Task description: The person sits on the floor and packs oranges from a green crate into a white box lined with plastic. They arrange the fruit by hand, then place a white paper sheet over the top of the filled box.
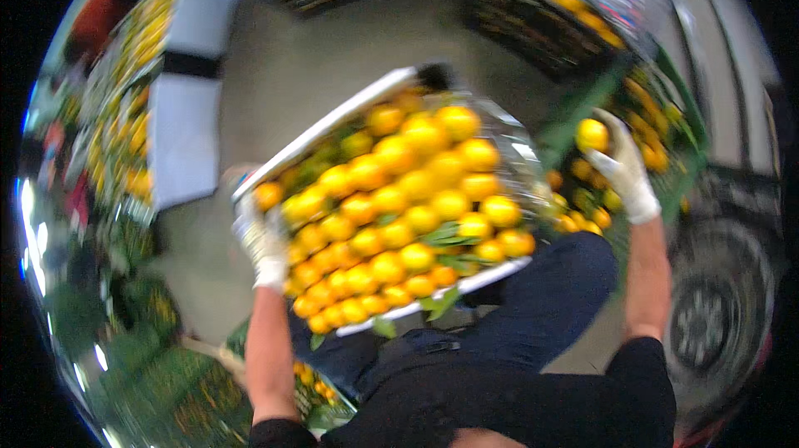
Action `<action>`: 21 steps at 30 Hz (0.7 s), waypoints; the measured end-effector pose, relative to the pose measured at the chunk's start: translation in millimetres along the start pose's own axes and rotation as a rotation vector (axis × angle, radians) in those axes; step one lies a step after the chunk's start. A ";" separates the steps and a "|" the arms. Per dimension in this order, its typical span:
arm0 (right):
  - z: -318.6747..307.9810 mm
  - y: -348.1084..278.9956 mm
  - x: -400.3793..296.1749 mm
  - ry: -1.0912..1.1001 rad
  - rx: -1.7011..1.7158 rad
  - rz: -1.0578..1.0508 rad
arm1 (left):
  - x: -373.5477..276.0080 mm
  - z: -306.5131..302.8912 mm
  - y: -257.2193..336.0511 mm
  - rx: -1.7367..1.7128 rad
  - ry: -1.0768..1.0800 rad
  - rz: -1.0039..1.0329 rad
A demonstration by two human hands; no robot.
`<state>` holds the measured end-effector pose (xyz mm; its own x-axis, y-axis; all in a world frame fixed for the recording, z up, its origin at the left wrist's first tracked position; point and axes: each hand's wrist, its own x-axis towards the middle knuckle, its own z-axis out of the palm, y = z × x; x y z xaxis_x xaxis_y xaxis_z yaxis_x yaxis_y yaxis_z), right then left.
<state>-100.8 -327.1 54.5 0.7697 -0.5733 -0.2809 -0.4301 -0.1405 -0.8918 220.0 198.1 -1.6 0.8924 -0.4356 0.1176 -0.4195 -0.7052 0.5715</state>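
Note:
Before me a shallow white-edged box [324, 117] lies tilted across my lap, packed with rows of orange citrus fruit [387, 267]. Some fruits have green leaves [449, 239]. Clear plastic film [509, 142] hangs over the box's right end. My left hand [261, 247], in a pale work glove, is at the box's left end, right beside a single orange [269, 196]. Blur hides whether it grips that fruit or the box wall. Off to the right, my gloved right hand [621, 164] holds a yellow-orange citrus fruit [591, 134] between thumb and fingers, above a green crate.
Loose citrus fills the green plastic crate [693, 117] at right, near a vehicle wheel [702, 317]. Fruit-filled boxes [184, 136] stand at left. Dark stacked crates [537, 26] are at the back. Green net sacks [156, 385] lie at lower left. Concrete floor [299, 61] shows between.

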 end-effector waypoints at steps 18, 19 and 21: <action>439.0 -164.1 66.3 -0.696 -0.635 -0.331 | -4.8 -11.4 18.1 0.460 0.025 -0.040; 435.9 -163.9 66.8 -0.647 -0.618 -0.398 | -3.7 -8.4 19.0 0.485 0.068 0.022; 425.0 -168.1 72.1 -0.761 -0.423 -0.402 | -1.4 7.5 25.1 0.472 0.065 0.138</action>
<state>227.5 -1.7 33.4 0.9329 0.2390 -0.2694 -0.0865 -0.5774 -0.8119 207.0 176.8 6.5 0.8254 -0.5175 0.2256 -0.5505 -0.8263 0.1186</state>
